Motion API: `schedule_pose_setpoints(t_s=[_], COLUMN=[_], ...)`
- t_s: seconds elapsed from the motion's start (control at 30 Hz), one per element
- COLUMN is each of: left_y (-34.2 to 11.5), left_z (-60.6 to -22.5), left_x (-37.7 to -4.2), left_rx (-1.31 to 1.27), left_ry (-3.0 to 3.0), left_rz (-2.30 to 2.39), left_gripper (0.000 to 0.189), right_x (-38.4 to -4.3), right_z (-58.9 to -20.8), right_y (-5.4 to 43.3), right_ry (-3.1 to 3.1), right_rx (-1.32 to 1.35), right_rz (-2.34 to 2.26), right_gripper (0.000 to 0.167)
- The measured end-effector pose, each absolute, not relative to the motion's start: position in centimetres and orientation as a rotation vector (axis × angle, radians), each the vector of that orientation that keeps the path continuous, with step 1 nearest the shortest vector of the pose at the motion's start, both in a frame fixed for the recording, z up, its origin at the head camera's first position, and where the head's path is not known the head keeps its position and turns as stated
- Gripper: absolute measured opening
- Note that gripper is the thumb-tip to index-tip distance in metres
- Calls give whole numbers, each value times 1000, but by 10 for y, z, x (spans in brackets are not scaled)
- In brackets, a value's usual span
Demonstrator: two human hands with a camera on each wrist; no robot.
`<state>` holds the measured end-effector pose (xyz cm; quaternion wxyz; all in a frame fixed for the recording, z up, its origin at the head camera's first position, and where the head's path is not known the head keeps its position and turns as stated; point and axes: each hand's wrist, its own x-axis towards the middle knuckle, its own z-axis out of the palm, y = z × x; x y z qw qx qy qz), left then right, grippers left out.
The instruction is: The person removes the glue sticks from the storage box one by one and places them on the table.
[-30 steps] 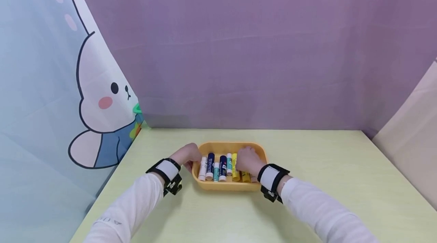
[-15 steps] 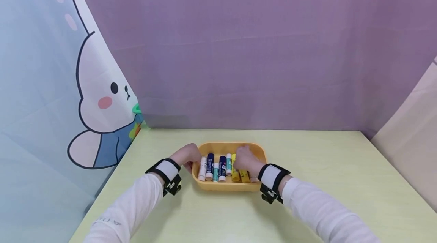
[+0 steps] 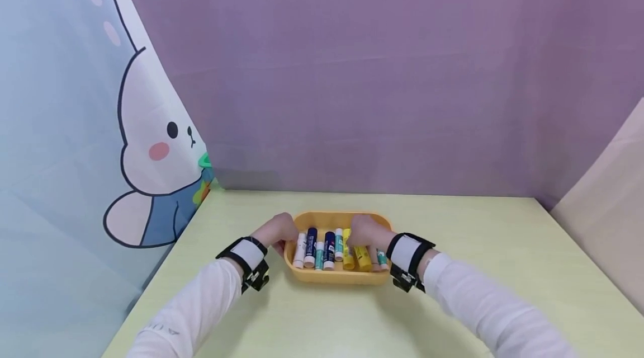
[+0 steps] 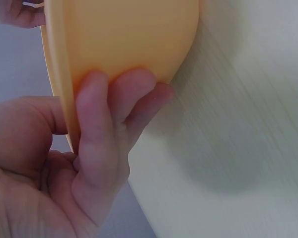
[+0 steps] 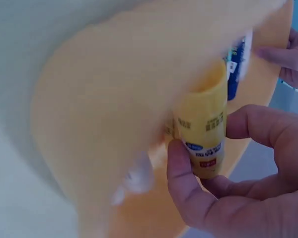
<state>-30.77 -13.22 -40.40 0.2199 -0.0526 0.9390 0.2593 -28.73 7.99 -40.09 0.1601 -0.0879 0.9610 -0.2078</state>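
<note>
A yellow-orange tray stands on the table with a row of glue sticks in it. My left hand grips its left end; in the left wrist view the thumb is inside the rim and the fingers press the outer wall. Over the tray's right part is my right hand. Seen from the right wrist, its thumb and fingers pinch a yellow glue stick. Beside that one lie another yellow stick, dark blue sticks, a white stick and teal ones.
The pale table reaches back to a purple cloth. A rabbit-print curtain hangs on the left, a pale cloth on the right. Both wrists carry strapped cameras.
My right wrist has shifted slightly right, so a teal stick at the tray's right end now shows. The held yellow stick leans more. My left hand keeps its grip on the rim.
</note>
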Motion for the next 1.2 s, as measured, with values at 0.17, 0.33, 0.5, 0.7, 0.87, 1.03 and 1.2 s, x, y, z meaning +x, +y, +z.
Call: schedule_pose_setpoints(t_s=[0.17, 0.33, 0.5, 0.7, 0.87, 1.03, 1.2], left_y=[-133, -132, -131, -130, -132, -132, -133], left_z=[-404, -404, -405, -405, -404, -403, -405], left_x=[-307, -305, -306, -306, -306, -305, -305], left_rx=[-145, -148, -143, -158, -163, -156, -158], left_ry=[2601, 2600, 2601, 2594, 2606, 2609, 2610], left_rz=[713, 731, 734, 738, 729, 733, 718], left_gripper=[18, 20, 20, 23, 22, 22, 19], right_x=[-288, -291, -300, -310, -323, -333, -335], right_z=[-379, -358, -338, -317, -315, -321, -334], right_y=[86, 101, 123, 153, 176, 196, 210], right_ry=[2684, 2693, 2745, 2754, 2725, 2694, 2723], right_rx=[-225, -196, -164, -108, -30, 81, 94], right_rz=[-573, -575, -572, -594, -679, -793, -836], right_gripper=[16, 19, 18, 14, 22, 36, 33])
